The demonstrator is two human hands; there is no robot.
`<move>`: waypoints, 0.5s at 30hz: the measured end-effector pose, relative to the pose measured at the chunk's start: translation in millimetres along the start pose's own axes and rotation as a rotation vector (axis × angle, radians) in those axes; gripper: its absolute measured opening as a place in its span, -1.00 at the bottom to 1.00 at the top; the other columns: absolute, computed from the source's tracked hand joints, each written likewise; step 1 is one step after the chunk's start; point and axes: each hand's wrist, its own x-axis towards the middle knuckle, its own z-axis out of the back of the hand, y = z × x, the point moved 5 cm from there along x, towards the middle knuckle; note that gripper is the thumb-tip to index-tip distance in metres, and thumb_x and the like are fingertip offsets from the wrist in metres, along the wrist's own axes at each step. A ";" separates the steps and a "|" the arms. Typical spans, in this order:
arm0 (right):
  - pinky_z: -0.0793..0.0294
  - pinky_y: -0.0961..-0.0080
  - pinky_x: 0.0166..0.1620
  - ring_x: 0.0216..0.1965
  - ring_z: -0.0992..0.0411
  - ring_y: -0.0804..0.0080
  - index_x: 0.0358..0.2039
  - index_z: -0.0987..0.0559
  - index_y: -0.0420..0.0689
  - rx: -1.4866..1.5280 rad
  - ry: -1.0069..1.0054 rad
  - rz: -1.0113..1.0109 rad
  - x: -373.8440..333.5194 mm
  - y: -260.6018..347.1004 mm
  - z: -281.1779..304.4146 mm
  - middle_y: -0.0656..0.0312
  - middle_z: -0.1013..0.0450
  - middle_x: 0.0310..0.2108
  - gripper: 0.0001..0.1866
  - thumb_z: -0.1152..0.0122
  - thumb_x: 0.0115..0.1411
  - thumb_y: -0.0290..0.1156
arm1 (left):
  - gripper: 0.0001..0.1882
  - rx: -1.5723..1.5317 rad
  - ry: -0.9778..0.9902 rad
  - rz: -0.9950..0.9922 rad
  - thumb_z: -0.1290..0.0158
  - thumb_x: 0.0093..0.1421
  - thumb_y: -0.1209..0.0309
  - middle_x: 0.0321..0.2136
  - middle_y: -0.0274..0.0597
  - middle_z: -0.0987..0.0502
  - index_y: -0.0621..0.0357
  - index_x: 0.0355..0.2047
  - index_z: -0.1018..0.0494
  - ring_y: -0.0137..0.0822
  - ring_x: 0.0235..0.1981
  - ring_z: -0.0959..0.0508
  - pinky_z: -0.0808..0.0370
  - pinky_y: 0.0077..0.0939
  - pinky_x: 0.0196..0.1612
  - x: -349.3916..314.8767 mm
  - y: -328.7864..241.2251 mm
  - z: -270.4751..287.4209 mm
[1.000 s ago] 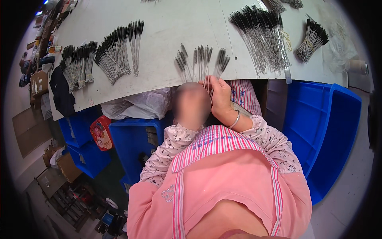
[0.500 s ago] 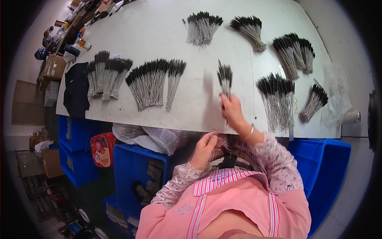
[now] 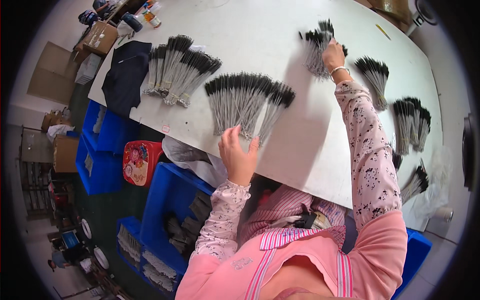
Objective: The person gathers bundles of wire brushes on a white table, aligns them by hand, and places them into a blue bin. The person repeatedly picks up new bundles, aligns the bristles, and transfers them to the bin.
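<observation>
At the far side of the white table [image 3: 305,165], my right hand [image 3: 334,56] closes on a small bunch of thin wire brushes [image 3: 326,26] with black bristle tips. Part of that bunch is hidden by the fingers. It lies over a heap of similar brushes [image 3: 314,57]. My left hand [image 3: 240,155] hovers at the near table edge, fingers apart and nothing in it. Just beyond its fingertips are the looped wire ends of a fanned-out row of brushes [image 3: 237,102]. A smaller group of brushes [image 3: 274,110] lies against the row's right side.
Tied brush bundles lie at left [image 3: 172,70] and right [image 3: 375,77], [image 3: 412,122]. Dark cloth [image 3: 125,75] covers the left corner. A pencil [image 3: 383,32] lies far right. Below the table stand blue bins [image 3: 162,200], a red tin [image 3: 142,162] and a white plastic bag [image 3: 192,162].
My right hand has carried the bunch of brushes forward to the far heap. The left hand has moved from my lap up to the brush row and spread its fingers. The view has shifted.
</observation>
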 end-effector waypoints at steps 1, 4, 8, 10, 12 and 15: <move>-0.44 0.21 -0.10 -0.15 -0.42 -0.05 -0.26 -0.48 -0.30 -0.054 0.020 0.026 -1.7 1.5 -6.3 -0.14 -0.41 -0.17 -0.76 0.08 0.10 -0.48 | -0.42 0.097 -0.057 -0.019 -0.18 0.00 0.17 -0.04 -0.02 -0.32 0.20 -0.02 -0.33 -0.04 -0.06 -0.32 -0.27 -0.18 -0.03 6.1 2.6 1.4; -0.45 0.25 -0.11 -0.15 -0.43 0.01 -0.34 -0.52 -0.25 -0.252 0.133 0.160 -13.6 5.9 -13.1 -0.06 -0.42 -0.15 -0.77 0.11 0.11 -0.48 | -0.20 0.253 -0.047 0.129 -0.17 -0.04 0.04 0.10 0.13 -0.18 0.24 0.10 -0.16 0.11 0.07 -0.22 -0.19 -0.01 0.05 26.7 27.7 -3.1; -0.46 0.22 -0.28 -0.30 -0.45 0.08 -0.47 -0.55 -0.20 -0.195 -0.164 0.368 -39.8 26.4 20.3 0.03 -0.48 -0.35 -0.82 -0.06 0.06 -0.36 | -0.07 0.298 0.068 0.255 -0.13 -0.04 -0.07 0.11 0.21 -0.18 0.33 0.15 -0.05 0.16 0.10 -0.22 -0.18 -0.02 0.09 56.0 59.5 -10.6; -0.46 0.20 -0.32 -0.45 -0.46 0.08 -0.51 -0.54 -0.21 0.165 0.087 0.274 -62.5 30.6 20.6 0.05 -0.49 -0.50 -0.78 -0.13 0.03 -0.30 | 0.02 0.230 0.189 0.336 -0.09 -0.05 -0.17 0.08 0.23 -0.24 0.38 0.17 0.00 0.14 0.08 -0.27 -0.17 -0.05 0.11 70.4 59.9 -12.6; -0.49 0.47 -0.48 -0.61 -0.43 0.37 -0.58 -0.52 -0.29 0.740 0.588 -0.162 -117.8 39.5 12.1 0.15 -0.46 -0.64 -0.67 -0.21 0.04 -0.23 | 0.04 0.258 0.185 0.318 -0.08 -0.07 -0.21 0.04 0.18 -0.28 0.36 0.17 -0.01 0.10 0.02 -0.33 -0.24 -0.06 0.03 76.8 63.1 -18.8; -0.50 0.54 -0.44 -0.53 -0.43 0.41 -0.43 -0.48 -0.39 1.147 0.826 -0.473 -205.2 55.7 18.0 0.12 -0.40 -0.52 -0.62 -0.25 0.07 -0.24 | 0.10 0.306 0.196 0.280 0.01 -0.10 -0.33 0.06 0.20 -0.25 0.34 0.18 0.01 0.08 0.07 -0.28 -0.21 -0.03 0.05 77.7 61.0 -30.8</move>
